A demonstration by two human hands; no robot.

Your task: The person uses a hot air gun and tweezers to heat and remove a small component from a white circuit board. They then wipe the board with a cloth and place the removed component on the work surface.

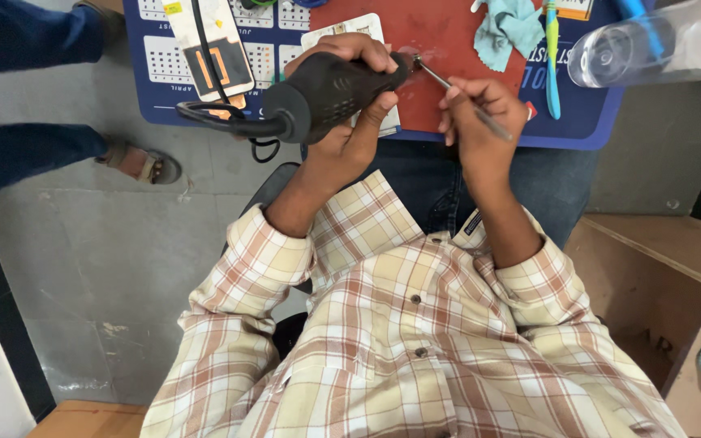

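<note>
**Hot-air tool and tweezers meeting over the red mat**

I am watching the left fingers [367,57] wrapping tight around a black hot-air tool [330,89], thumb and forefinger curling over its barrel near the nozzle. The left hand [350,122] is gripping it firmly, nozzle aiming toward three o'clock. The right fingers [480,93] are pinching a thin pair of metal tweezers [460,96], whose tip is reaching toward ten o'clock and touching, or nearly touching, the nozzle mouth; I cannot tell which. The right hand [484,130] is closing on them like a pen.

The tool is hanging over the near edge of the red mat [440,32], which is lying on a blue calendar sheet [578,122]. It is looking bulky and matte, with a vented body, and a black cord [217,122] is looping out from its rear toward nine o'clock.

As I judge it, the cord could be dragging the tool off aim, and a hot nozzle so close to the right fingertips could be burning them. The teal cloth [505,28] at twelve o'clock and the clear plastic bottle [651,45] at two o'clock are sitting near enough that stray heat could be scorching or softening them. A phone screen part [208,45] is lying at eleven o'clock. Another person's sandalled foot [139,162] is resting on the floor at nine o'clock.
</note>
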